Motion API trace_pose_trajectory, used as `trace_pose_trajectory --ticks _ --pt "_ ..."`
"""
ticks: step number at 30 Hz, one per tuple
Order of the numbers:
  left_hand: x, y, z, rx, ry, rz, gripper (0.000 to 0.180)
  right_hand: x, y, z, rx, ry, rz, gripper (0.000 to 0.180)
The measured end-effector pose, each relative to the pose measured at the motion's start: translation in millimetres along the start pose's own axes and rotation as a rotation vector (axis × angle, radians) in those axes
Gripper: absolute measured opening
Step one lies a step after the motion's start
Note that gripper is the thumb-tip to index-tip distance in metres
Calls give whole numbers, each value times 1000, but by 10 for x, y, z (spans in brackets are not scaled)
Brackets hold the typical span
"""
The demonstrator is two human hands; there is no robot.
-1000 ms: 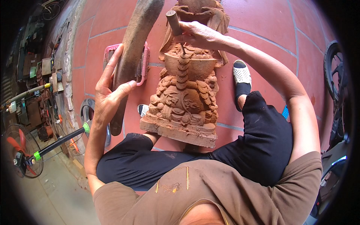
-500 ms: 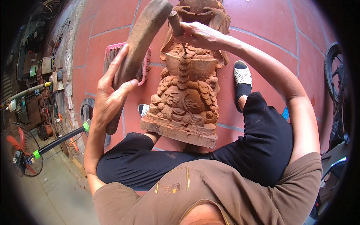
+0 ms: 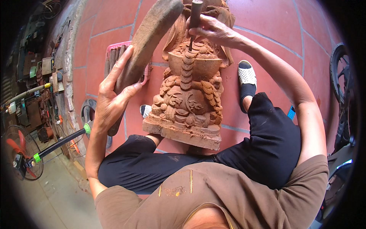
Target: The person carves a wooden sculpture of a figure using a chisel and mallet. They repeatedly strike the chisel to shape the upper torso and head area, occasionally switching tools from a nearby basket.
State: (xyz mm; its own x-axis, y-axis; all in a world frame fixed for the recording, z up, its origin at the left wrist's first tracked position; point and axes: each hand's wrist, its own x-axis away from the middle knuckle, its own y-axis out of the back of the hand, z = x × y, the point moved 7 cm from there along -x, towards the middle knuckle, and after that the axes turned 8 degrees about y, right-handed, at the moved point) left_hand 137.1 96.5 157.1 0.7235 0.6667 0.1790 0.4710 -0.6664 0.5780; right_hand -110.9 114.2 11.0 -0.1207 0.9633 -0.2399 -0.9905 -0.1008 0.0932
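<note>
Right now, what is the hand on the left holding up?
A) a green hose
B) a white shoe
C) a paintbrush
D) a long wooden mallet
D: the left hand is wrapped around a long, curved wooden mallet raised beside the carved wooden statue, while the right hand holds a chisel against the carving.
</note>
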Motion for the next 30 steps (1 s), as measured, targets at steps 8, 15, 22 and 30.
trace_pose_trajectory --ticks 8,15,22,30 --pt "-16 1 -83 44 4 -4 74 28 -65 -37 115 -80 33 27" --pt "-25 -44 -141 58 11 -2 74 5 -116 -29 171 -46 94 27" --pt "-17 -29 -253 59 -28 -13 74 0 -127 61 317 -49 148 23" --pt "-15 -64 -232 108 38 -23 74 14 -179 146 333 22 171 21"
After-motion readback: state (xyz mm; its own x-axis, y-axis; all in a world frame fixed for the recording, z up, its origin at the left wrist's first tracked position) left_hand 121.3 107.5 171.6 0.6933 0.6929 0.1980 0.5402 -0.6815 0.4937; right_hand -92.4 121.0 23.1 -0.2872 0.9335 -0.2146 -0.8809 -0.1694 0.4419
